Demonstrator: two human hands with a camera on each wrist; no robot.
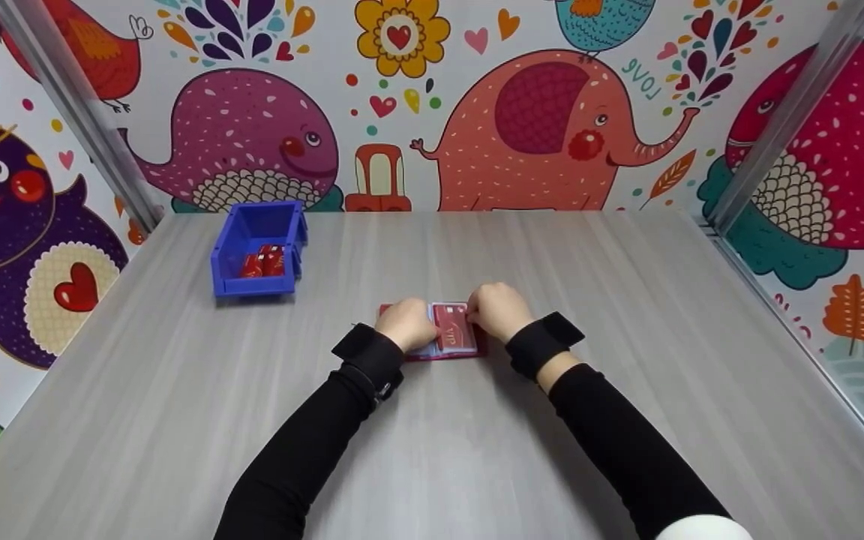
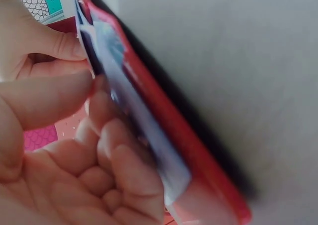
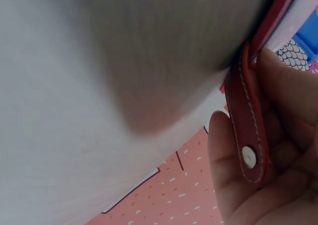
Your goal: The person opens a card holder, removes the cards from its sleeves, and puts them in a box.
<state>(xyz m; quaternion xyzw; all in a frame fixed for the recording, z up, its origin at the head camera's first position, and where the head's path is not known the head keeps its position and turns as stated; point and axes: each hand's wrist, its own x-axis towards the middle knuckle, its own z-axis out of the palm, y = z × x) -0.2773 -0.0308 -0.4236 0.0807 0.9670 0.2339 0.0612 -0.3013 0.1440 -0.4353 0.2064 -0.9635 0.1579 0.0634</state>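
A red card holder (image 1: 443, 357) lies spread open on the table, with pale clear sleeves (image 2: 149, 130) inside. On its right half is a red card marked VIP (image 1: 453, 326). My left hand (image 1: 408, 324) covers much of the left half; its thumb and forefinger pinch the card's left edge, the other fingers curled beside the sleeves. At the right edge my right hand (image 1: 501, 309) grips the card holder by thumb and fingers. In the right wrist view, a stitched red strap (image 3: 246, 115) with a metal snap (image 3: 249, 157) hangs across those fingers.
A blue bin (image 1: 256, 286) stands at the back left of the table, holding several red packet-like items (image 1: 273, 259). Printed panels (image 1: 394, 150) wall the back and sides. A white rounded object (image 1: 704, 528) shows at the bottom right, over the right sleeve.
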